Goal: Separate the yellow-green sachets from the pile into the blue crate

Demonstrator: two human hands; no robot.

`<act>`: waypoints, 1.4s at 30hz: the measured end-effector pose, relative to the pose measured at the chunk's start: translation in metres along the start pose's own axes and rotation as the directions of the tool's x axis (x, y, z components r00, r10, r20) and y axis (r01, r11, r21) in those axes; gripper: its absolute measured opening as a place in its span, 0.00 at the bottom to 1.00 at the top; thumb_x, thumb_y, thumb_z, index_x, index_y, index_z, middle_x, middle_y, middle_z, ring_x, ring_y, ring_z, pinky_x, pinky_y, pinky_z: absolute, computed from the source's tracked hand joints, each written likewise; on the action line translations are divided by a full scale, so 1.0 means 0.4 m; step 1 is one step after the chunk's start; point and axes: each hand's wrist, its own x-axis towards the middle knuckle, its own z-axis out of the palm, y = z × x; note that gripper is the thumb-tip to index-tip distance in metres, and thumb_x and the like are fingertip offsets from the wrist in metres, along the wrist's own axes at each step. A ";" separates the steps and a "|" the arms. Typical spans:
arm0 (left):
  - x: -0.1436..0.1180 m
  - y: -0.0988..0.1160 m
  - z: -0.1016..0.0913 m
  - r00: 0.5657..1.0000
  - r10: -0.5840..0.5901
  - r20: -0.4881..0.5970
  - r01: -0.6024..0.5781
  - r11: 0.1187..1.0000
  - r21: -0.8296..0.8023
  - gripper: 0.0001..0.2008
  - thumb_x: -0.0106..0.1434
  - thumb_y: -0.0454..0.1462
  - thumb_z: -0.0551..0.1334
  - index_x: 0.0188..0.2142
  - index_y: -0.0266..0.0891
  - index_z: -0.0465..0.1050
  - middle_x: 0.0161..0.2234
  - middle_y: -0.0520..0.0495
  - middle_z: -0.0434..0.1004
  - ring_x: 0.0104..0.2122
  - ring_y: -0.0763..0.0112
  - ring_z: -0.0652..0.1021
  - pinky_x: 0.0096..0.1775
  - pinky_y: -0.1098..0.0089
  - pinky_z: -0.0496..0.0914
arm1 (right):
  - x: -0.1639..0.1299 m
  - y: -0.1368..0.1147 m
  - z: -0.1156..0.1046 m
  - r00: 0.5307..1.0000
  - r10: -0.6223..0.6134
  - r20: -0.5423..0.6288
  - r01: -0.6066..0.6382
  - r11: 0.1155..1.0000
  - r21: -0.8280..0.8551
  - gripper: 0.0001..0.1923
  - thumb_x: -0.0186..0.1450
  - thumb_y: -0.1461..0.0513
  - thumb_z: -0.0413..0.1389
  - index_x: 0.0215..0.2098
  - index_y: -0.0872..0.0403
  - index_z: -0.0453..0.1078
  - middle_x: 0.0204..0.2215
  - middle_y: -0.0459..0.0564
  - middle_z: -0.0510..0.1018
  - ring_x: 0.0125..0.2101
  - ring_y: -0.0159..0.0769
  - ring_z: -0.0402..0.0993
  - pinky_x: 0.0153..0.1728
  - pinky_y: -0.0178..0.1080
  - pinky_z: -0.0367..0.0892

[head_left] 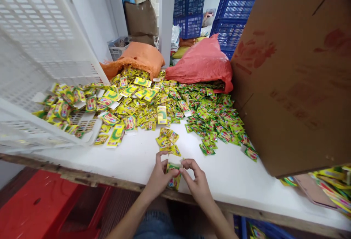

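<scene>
Between my hands, at the front edge of the white table (142,166), is a small yellow-green carton (174,183) with its white flap standing up. My left hand (160,176) grips the carton's left side, thumb across its front. At the upper right corner, the bent fingers and thumb of my right hand (196,180) pinch the carton by its flap. Just beyond it lie several small yellow sachets (165,141). Whether anything is inside the carton is hidden by my fingers.
Yellow and green sachets (208,109) heap across the back, spilling from an orange sack (146,57) and a red bag (201,61). Yellow cartons (116,135) lie left, near a tipped white crate (44,41). A large cardboard box (298,85) stands right. A red stool (33,202) is below left.
</scene>
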 end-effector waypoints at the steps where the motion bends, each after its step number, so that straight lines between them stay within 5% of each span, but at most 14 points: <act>1: -0.007 0.005 -0.006 0.999 0.031 -0.029 -0.030 0.999 0.029 0.27 0.54 0.37 0.63 0.50 0.44 0.53 0.36 0.50 0.72 0.34 0.70 0.75 0.37 0.69 0.68 | -0.003 0.002 0.005 1.000 0.007 -0.003 -0.007 1.000 0.003 0.09 0.62 0.59 0.51 0.39 0.53 0.65 0.31 0.47 0.71 0.35 0.35 0.69 0.38 0.36 0.65; 7: -0.025 0.034 -0.045 0.991 0.115 0.067 -0.131 0.938 0.321 0.07 0.58 0.38 0.59 0.33 0.37 0.71 0.32 0.47 0.74 0.35 0.67 0.74 0.39 0.70 0.67 | 0.007 -0.014 0.018 0.994 -0.054 0.096 0.049 0.997 0.051 0.08 0.64 0.60 0.50 0.35 0.53 0.70 0.35 0.50 0.74 0.39 0.37 0.69 0.42 0.39 0.64; 12: -0.024 0.036 -0.040 0.976 0.216 0.012 -0.210 0.936 0.282 0.10 0.58 0.36 0.60 0.41 0.39 0.70 0.41 0.45 0.74 0.43 0.65 0.73 0.46 0.67 0.66 | 0.007 -0.013 0.026 0.999 -0.033 -0.026 0.035 0.997 0.067 0.11 0.63 0.61 0.51 0.44 0.52 0.67 0.36 0.49 0.75 0.37 0.36 0.71 0.39 0.38 0.67; 18: -0.048 0.036 -0.041 0.965 0.255 0.052 -0.257 0.903 0.343 0.07 0.57 0.36 0.60 0.36 0.38 0.73 0.42 0.43 0.75 0.44 0.63 0.73 0.49 0.64 0.65 | -0.014 -0.011 0.017 0.979 -0.191 0.077 0.194 0.980 -0.041 0.09 0.62 0.61 0.52 0.40 0.50 0.71 0.40 0.50 0.75 0.44 0.38 0.69 0.47 0.43 0.64; 29: -0.034 0.041 -0.014 0.969 0.230 -0.091 -0.179 0.906 0.384 0.08 0.58 0.39 0.60 0.34 0.37 0.74 0.32 0.46 0.77 0.34 0.66 0.75 0.40 0.68 0.68 | -0.003 -0.055 0.020 0.996 -0.088 0.004 0.087 0.969 -0.231 0.09 0.63 0.59 0.51 0.39 0.50 0.71 0.33 0.49 0.77 0.36 0.39 0.71 0.39 0.40 0.65; 36: -0.034 0.015 -0.039 0.976 0.208 -0.059 -0.191 0.957 0.220 0.07 0.57 0.38 0.61 0.32 0.37 0.75 0.34 0.45 0.76 0.38 0.64 0.74 0.42 0.68 0.68 | -0.020 -0.022 0.028 0.990 -0.141 -0.002 0.140 0.989 -0.056 0.08 0.64 0.61 0.50 0.38 0.50 0.71 0.37 0.50 0.76 0.42 0.38 0.70 0.44 0.42 0.64; 42: -0.037 0.035 -0.040 0.975 0.220 -0.012 -0.207 0.931 0.301 0.08 0.57 0.38 0.60 0.33 0.37 0.76 0.33 0.45 0.76 0.37 0.65 0.75 0.41 0.68 0.68 | -0.035 -0.005 0.045 0.998 -0.065 -0.014 0.065 0.996 0.060 0.09 0.63 0.61 0.51 0.38 0.52 0.71 0.38 0.51 0.76 0.41 0.39 0.71 0.45 0.43 0.66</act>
